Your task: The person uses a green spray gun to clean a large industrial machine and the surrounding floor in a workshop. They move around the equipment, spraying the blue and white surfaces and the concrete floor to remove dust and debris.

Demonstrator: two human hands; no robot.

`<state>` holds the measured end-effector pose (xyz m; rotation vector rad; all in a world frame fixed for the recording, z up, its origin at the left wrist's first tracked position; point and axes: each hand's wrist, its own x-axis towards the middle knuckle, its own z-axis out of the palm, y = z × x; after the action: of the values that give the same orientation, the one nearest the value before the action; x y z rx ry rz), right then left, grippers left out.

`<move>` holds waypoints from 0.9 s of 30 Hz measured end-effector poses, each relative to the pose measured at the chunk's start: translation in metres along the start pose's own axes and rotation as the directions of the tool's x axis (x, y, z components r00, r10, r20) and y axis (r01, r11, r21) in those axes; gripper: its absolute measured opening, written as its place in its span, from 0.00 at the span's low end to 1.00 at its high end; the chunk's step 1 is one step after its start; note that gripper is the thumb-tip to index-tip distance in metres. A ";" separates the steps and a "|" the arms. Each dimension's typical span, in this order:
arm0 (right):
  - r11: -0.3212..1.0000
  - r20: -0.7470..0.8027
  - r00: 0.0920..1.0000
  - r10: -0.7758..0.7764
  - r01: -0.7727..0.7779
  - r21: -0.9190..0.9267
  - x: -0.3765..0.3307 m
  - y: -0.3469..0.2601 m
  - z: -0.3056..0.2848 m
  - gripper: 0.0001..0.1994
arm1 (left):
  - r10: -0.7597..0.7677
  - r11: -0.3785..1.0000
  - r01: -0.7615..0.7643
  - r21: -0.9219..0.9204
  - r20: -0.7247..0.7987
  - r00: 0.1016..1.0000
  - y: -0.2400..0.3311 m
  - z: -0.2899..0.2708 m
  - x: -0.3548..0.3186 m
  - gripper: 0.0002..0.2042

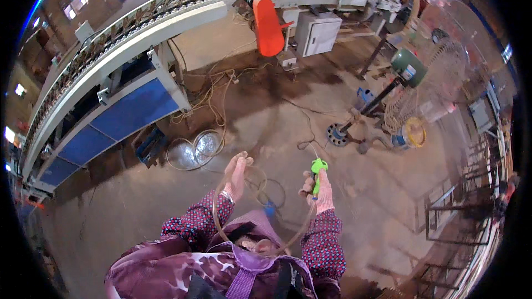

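Note:
My right hand (321,191), in a pinkish work glove, is closed around a bright green spray gun (317,173) held upright in front of me. A clear yellowish hose (303,231) runs from the lower end of the gun in a wide loop past my chest and up toward my left side. My left hand (237,176), also gloved, is raised with its fingers curled, and the hose passes through it. More thin loops of hose hang between the hands, beside a small blue piece (270,209) low in the middle.
A long conveyor (127,39) with blue panels curves across the left and back, with an orange-red guard (268,26) and a grey cabinet (318,34). Coiled hose (195,155) lies on the floor. A large standing fan (410,69), a bucket (413,133) and metal frames (457,224) stand right.

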<state>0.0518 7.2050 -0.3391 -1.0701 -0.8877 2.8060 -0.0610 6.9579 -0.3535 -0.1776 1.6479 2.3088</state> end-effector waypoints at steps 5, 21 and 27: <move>0.991 0.183 0.983 0.026 -0.001 -0.136 0.093 -0.060 0.038 0.27 | 0.088 0.996 -0.089 -0.007 -0.107 0.990 0.037 0.036 0.058 0.19; 0.885 0.181 0.930 0.320 -0.225 -0.407 0.408 -0.143 0.222 0.24 | 0.231 0.964 -0.249 0.091 -0.750 0.621 0.093 -0.010 0.195 0.22; 0.814 0.115 0.969 0.221 -0.118 -0.569 0.528 -0.162 0.318 0.20 | 0.184 0.982 -0.141 0.126 -0.812 0.554 0.112 0.014 0.250 0.25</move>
<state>-0.5783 7.2878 -0.3850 -0.9838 -1.8093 2.8842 -0.3314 6.9795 -0.3156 -1.3457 2.1758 2.4725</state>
